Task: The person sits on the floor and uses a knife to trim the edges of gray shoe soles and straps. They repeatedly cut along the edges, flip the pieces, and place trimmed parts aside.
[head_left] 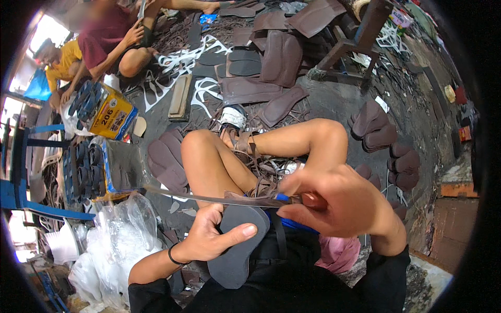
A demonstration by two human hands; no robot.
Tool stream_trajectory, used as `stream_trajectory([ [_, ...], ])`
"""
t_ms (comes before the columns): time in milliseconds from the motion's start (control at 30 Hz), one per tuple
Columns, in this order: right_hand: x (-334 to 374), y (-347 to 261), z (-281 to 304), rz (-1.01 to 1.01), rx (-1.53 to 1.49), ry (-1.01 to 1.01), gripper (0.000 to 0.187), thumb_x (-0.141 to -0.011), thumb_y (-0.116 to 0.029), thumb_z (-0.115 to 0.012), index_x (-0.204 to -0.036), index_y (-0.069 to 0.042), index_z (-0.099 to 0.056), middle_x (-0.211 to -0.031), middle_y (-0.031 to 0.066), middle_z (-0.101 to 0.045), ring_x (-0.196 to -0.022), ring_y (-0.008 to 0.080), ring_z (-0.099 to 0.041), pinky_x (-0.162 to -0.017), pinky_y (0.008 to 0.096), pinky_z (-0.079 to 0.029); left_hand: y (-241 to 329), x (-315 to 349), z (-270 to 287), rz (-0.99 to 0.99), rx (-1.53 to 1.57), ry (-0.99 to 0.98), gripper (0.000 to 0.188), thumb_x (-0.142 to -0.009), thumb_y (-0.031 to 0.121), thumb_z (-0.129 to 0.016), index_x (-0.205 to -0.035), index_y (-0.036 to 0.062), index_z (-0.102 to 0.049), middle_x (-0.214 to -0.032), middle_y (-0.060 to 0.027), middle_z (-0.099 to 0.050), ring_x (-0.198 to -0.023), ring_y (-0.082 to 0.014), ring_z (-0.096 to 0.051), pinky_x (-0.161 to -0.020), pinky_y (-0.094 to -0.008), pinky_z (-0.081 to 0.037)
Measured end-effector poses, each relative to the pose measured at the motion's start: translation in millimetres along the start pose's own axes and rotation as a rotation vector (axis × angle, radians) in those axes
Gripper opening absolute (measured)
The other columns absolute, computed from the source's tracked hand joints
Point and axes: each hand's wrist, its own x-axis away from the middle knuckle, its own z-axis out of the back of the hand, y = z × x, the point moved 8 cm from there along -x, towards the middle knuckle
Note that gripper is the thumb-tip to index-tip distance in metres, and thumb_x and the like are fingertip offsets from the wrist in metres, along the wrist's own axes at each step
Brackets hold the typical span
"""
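Note:
My left hand (209,237) grips a dark grey sandal sole (229,272), its thumb lying across the upper face and the fingers beneath. The sole is held above my lap, its wider end away from me. In my right hand (342,203), somewhat blurred, is a knife with a long thin blade (195,197) and a bit of blue at the grip. The blade points left and passes over the sole's far end; whether it touches cannot be made out. Brown strips of trimmings (263,182) lie between my crossed legs.
Brown soles lie stacked at left (168,159) and at right (371,125). Brown sheets with sole shapes (282,57) cover the floor ahead. Clear plastic bags (117,242) and a blue frame (52,206) stand at left. Two people (107,44) sit at the far left.

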Motion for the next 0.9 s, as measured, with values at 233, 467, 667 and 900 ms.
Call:
stream_trajectory([
  [233,-16,54,-46,0.020,-0.610,-0.232,0.042,-0.106,-0.023,-0.051,-0.143,-0.003,-0.051,-0.087,0.0011,-0.064,-0.072,0.0060,-0.053,-0.067,0.0220,-0.047,35,-44,14,0.061,-0.269,-0.229,0.050,-0.083,0.026,-0.083,-0.118,-0.0034,-0.063,-0.108,-0.0089,-0.069,-0.098,-0.0124,-0.063,-0.086,-0.0297,-0.050],
  [467,16,110,-88,-0.187,-0.858,0.201,0.044,-0.105,-0.023,-0.053,-0.144,-0.004,-0.050,-0.092,0.0004,-0.065,-0.076,0.0061,-0.055,-0.067,0.0205,-0.046,-68,-10,-13,0.076,0.240,-0.250,0.034,-0.089,0.019,-0.076,-0.113,-0.0011,-0.062,-0.106,-0.0080,-0.068,-0.090,-0.0112,-0.064,-0.077,-0.0238,-0.050],
  [667,34,101,-92,-0.114,-0.598,0.375,0.043,-0.105,-0.019,-0.053,-0.143,0.000,-0.049,-0.094,0.0054,-0.066,-0.073,0.0070,-0.056,-0.065,0.0195,-0.046,-94,-82,-13,-0.144,1.069,0.433,0.037,-0.104,0.037,-0.051,-0.123,0.0063,-0.057,-0.117,-0.0071,-0.065,-0.109,-0.0206,-0.062,-0.103,-0.0419,-0.048],
  [900,99,117,-115,-0.300,-0.095,0.799,0.030,-0.087,-0.016,-0.076,-0.111,0.000,-0.068,-0.078,0.0107,-0.066,-0.057,0.0151,-0.058,-0.056,0.0296,-0.048,-64,-123,0,-0.182,1.076,0.510,0.028,-0.098,0.034,-0.064,-0.113,0.0101,-0.060,-0.102,-0.0029,-0.068,-0.089,-0.0130,-0.067,-0.079,-0.0297,-0.059],
])
